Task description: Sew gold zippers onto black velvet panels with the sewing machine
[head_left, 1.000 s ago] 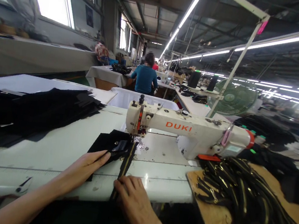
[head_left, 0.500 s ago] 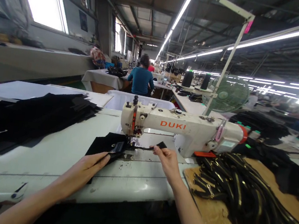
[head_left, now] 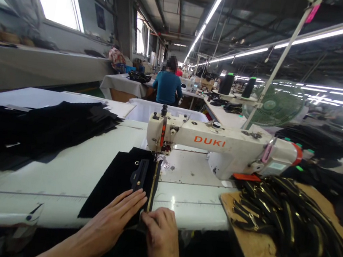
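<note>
A black fabric piece (head_left: 113, 182) lies flat on the white table (head_left: 66, 173), reaching up under the needle of the white DUKI sewing machine (head_left: 216, 145). A black zipper with gold teeth (head_left: 153, 181) runs along the fabric's right edge. My left hand (head_left: 117, 218) presses flat on the near end of the fabric, fingers together. My right hand (head_left: 159, 229) pinches the near end of the zipper at the table's front edge, right beside the left hand.
A heap of black zippers (head_left: 285, 225) lies on a wooden board (head_left: 250, 250) at the right. Stacked black fabric pieces (head_left: 40, 127) cover the table's left. A green fan (head_left: 277, 105) and thread cones (head_left: 227, 84) stand behind the machine. A person in a teal top (head_left: 167, 86) sits ahead.
The fabric now lies spread out flat toward me. My right hand came back from beside the machine to the near end of the zipper; my left hand slid right and nearer.
</note>
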### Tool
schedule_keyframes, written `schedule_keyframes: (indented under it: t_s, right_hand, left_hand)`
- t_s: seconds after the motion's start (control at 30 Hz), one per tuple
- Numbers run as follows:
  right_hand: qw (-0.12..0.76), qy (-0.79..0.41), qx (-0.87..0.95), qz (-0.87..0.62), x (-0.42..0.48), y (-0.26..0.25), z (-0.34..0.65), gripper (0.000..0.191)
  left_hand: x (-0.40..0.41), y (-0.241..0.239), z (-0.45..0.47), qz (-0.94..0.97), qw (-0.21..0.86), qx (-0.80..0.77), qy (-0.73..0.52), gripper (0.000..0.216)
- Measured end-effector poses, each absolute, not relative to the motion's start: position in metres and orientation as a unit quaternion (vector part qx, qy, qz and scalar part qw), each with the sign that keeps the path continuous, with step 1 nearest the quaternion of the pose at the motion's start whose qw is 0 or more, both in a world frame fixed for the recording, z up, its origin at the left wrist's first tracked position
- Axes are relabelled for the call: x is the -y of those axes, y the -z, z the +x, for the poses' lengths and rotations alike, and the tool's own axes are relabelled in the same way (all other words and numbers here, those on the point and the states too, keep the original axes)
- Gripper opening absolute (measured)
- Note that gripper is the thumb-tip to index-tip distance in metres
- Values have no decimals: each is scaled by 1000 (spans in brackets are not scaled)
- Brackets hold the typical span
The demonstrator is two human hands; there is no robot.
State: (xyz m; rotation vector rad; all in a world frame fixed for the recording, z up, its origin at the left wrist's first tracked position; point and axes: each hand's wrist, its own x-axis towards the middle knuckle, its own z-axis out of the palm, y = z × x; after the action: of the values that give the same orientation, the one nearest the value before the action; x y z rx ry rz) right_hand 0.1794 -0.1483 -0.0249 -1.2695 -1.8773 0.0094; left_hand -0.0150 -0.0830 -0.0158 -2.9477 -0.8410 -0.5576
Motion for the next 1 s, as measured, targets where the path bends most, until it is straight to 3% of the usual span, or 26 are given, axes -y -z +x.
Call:
schedule_keyframes:
  t_s: [0.4, 0.57, 0.7, 0.8, 0.9, 1.0]
  right_hand:
    - [410, -9, 764, -498, 151, 17, 183, 30]
    - [400, 4, 776, -488, 148, 15, 184, 26]
    - [400, 68, 787, -465, 143, 23, 182, 24]
    - [408, 103, 800, -427, 138, 21, 187, 25]
    - [388, 9, 837, -386, 122, 2, 205, 29]
    - [327, -109, 818, -461, 86, -19, 227, 44]
  left_hand:
    - [81, 15, -14, -953, 33, 251, 164, 81]
    - [78, 4, -18, -956, -60, 262, 116, 80]
    - [70, -9, -24, -949, -157, 265, 64, 99]
    - [66, -15, -27, -948, -166, 259, 75, 105]
    - [66, -21, -28, -954, -142, 237, 118, 99]
    - [65, -30, -26, -960, -130, 211, 129, 96]
